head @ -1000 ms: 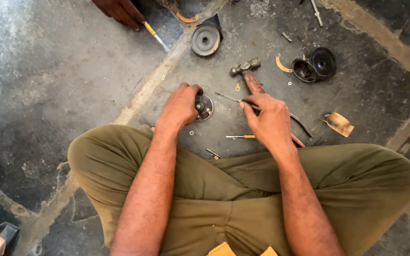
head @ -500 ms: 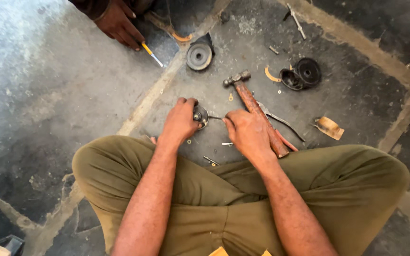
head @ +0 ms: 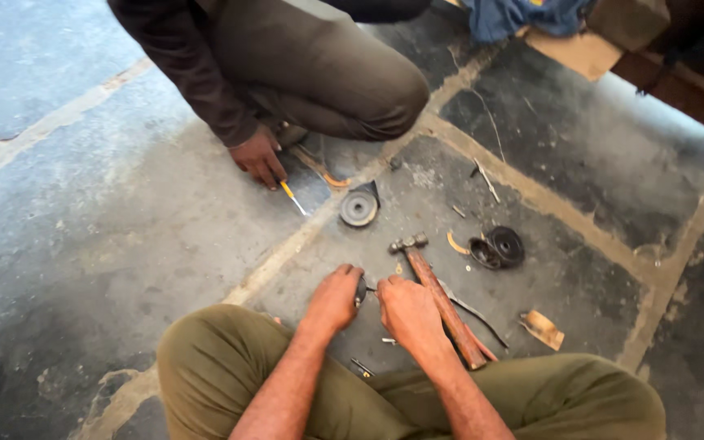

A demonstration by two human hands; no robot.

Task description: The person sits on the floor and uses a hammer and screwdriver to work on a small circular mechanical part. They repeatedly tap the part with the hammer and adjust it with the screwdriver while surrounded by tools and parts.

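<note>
the left hand (head: 333, 300) is clenching a small dark round part (head: 361, 290) on the floor (head: 124, 220) just ahead of the knees, while the right hand (head: 407, 314) is pinching a thin tool against it; a slip is likely to jab the fingers or flick the part away. lying nearby: one hammer (head: 442, 300), one pulley (head: 358, 209), two black rings (head: 497, 248).

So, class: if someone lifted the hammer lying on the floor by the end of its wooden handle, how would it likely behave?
The hammer would probably feel head-heavy: its metal head looks dense next to the slim wooden handle, so it may dip forward. It should stay stiff, not flex. Lying flat on the rough floor beside the right hand, it seems unlikely to roll.
</note>
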